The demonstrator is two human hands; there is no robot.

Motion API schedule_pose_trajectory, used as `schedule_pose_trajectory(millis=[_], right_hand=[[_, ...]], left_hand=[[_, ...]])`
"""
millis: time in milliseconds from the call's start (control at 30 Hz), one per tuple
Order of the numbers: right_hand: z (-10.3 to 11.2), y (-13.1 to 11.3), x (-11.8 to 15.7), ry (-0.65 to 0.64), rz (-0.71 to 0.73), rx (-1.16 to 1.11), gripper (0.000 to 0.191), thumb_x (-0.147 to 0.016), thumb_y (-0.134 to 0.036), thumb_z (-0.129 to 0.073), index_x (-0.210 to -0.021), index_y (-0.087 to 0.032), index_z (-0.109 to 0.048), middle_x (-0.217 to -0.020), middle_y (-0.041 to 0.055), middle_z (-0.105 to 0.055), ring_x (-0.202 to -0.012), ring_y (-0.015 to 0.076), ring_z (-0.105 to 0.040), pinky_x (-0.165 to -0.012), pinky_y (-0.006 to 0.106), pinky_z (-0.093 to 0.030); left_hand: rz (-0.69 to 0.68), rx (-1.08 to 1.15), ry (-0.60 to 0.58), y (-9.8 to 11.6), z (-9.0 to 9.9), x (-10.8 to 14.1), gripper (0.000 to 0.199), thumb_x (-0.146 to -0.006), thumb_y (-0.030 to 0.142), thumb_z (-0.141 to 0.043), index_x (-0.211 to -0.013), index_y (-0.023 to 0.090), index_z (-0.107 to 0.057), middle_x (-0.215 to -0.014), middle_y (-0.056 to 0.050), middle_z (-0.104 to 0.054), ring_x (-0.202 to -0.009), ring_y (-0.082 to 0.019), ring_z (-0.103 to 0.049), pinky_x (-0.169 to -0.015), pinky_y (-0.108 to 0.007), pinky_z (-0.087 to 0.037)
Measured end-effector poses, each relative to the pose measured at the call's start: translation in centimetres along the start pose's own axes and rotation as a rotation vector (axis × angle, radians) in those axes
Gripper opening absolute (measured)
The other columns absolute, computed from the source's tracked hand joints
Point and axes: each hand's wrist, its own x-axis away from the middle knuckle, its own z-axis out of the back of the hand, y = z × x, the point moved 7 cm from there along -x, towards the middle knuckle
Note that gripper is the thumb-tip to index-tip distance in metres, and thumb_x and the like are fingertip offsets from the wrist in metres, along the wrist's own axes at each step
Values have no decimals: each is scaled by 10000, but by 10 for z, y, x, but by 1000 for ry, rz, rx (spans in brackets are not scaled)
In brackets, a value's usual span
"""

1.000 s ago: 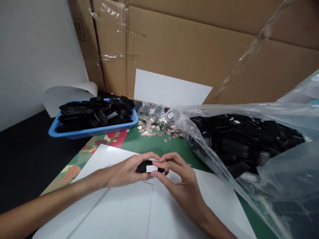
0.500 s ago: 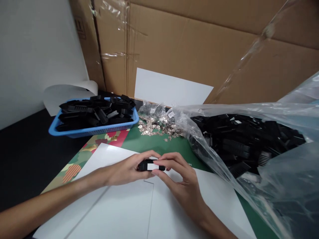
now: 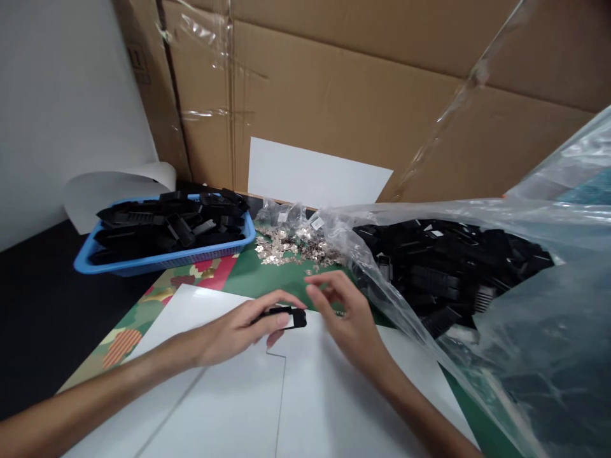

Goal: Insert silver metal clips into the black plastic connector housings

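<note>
A small black plastic part (image 3: 299, 318) with a white face is held above the white sheet by my left hand (image 3: 243, 327), its thumb across the front. To the right of it, apart from the part, is my right hand (image 3: 346, 315), thumb and index fingertips close together; whether something tiny is between them cannot be made out. Beyond the hands lies a pile of small shiny metal pieces (image 3: 281, 248) beside clear plastic bags.
A blue basket (image 3: 167, 261) full of black parts stands at the left. On the right a large clear plastic bag (image 3: 539, 318) holds many black parts (image 3: 443, 273). Cardboard (image 3: 334, 83) rises at the back, with a white card (image 3: 315, 172) against it.
My right hand has let go of the black part and moved right and slightly up. The part stays in my left hand, whose thumb now lies over its white face. The view has shifted slightly.
</note>
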Motion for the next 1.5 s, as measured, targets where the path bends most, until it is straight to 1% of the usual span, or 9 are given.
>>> schedule_pose_trajectory(millis=[67, 200, 367, 600, 700, 833, 1033, 1267, 1500], right_hand=[[1, 20, -14, 32, 22, 185, 239, -1073, -298, -524, -1181, -199, -713, -1020, 63, -640, -690, 138, -626, -614, 268, -540], [-9, 46, -24, 6, 91, 331, 279, -1067, -252, -501, -1148, -165, -753, -1058, 115, -626, -808, 202, -670, -752, 344, -577], [-20, 36, -12, -76, 202, 493, 279, -1062, -263, -529, -1224, -168, -735, -1130, 162, -647, -1023, 312, -639, -850, 433, -561], [-16, 31, -10, -47, 201, 561, 273, -1079, -199, -494, -953, -169, -736, -972, 115, -702, -913, 247, -640, -795, 352, -524], [-11, 27, -9, -16, 173, 516, 261, -1079, -199, -494, -933, -165, -707, -962, 105, -713, -877, 221, -660, -770, 318, -513], [-1, 14, -3, -28, 129, 378, 200, -1079, -193, -518, -976, -177, -688, -888, 33, -719, -751, 157, -681, -686, 256, -514], [10, -5, 11, -137, 21, -48, 106, -989, -197, -686, -984, -215, -790, -917, 19, -745, -810, 166, -698, -694, 269, -519], [11, 4, 15, -110, -203, -301, 129, -930, -318, -757, -988, -236, -840, -992, 51, -779, -912, 209, -748, -786, 315, -616], [1, 2, 20, 3, -208, -179, 83, -903, -241, -731, -922, -217, -807, -849, 29, -755, -754, 177, -715, -717, 301, -595]], left_hand=[[18, 66, 11, -2, 1, -1, 473, -1081, 551, -372, -1367, 233, -574, -867, -15, -620, -758, -165, -527, -731, -302, -426], [19, 121, 45, -8, 4, -3, 427, -1086, 527, -393, -1344, 245, -584, -948, -19, -662, -768, -153, -556, -850, -333, -421], [-2, 185, 45, -12, 7, -5, 417, -1082, 499, -429, -1364, 230, -577, -926, -34, -686, -760, -163, -554, -777, -319, -435], [-24, 259, 46, -8, 9, -6, 385, -1083, 447, -459, -1358, 211, -588, -934, -66, -709, -750, -168, -588, -749, -326, -486], [-61, 276, 52, -13, 11, -9, 401, -1037, 440, -576, -1386, 246, -552, -983, -58, -710, -794, -171, -620, -764, -325, -519], [-105, 117, 211, -21, 19, -11, 416, -897, 341, -795, -1260, 243, -616, -1019, -23, -684, -950, -180, -644, -833, -299, -512], [-163, -251, 376, -8, 20, 0, 191, -961, 313, -704, -1137, 241, -720, -982, -14, -632, -909, -169, -623, -768, -276, -487], [-344, -647, 431, 1, 11, 12, 291, -939, 123, -653, -1215, 206, -691, -932, -12, -596, -848, -155, -623, -748, -261, -500], [-378, -680, 451, -3, 7, 15, 318, -940, 115, -647, -1229, 245, -669, -956, -5, -589, -872, -154, -631, -774, -254, -513]])
